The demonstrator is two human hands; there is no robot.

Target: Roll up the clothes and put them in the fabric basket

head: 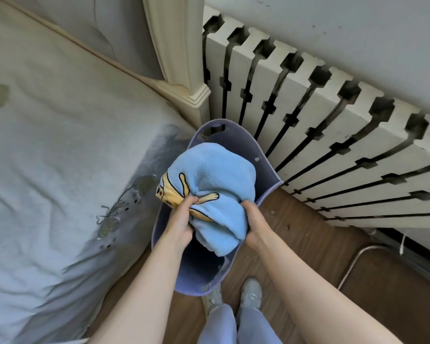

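Observation:
A rolled light blue fleece garment [221, 175] with a yellow cartoon print fills the mouth of the purple fabric basket [236, 137], which stands on the wooden floor between the bed and the radiator cover. My left hand [181, 219] grips the roll at its near left side, fingers pressed into the printed part. My right hand [253, 219] grips its near right side. The roll's lower end hangs inside the basket, whose dark interior shows just below it.
A bed with a pale printed cover [60, 157] lies to the left, its cream bedpost [179, 58] behind the basket. A white slatted radiator cover [333, 120] runs along the wall at right. My feet [248, 291] stand on the wooden floor [308, 242].

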